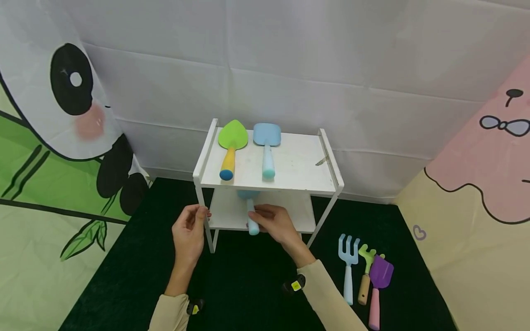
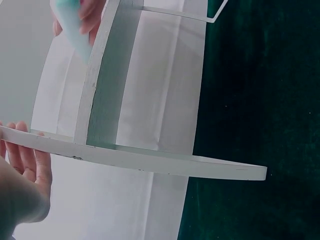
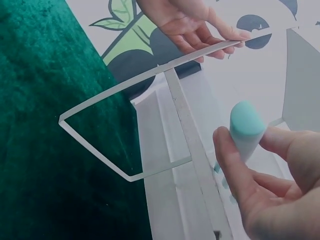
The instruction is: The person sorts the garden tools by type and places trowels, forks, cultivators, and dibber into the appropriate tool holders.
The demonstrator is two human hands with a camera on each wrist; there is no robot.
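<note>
My right hand (image 1: 276,223) pinches the pale blue handle of a toy garden tool (image 1: 253,225) at the lower level of a white two-tier shelf (image 1: 296,161). The tool's blue head is mostly hidden beneath the top board. In the right wrist view, thumb and fingers lie on either side of the handle's teal end (image 3: 247,120). My left hand (image 1: 188,236) holds the shelf's left front leg (image 2: 125,157), thumb and fingers around it. On the top board lie a green trowel (image 1: 233,135) with a yellow handle and a blue shovel (image 1: 267,134).
On the dark green floor (image 1: 248,285) at the right lie a blue hand fork (image 1: 348,257), a green rake (image 1: 364,287) with a tan handle, and a purple shovel (image 1: 381,272) with a pink handle. White cloth (image 1: 290,82) hangs behind the shelf; printed cartoon panels stand on both sides.
</note>
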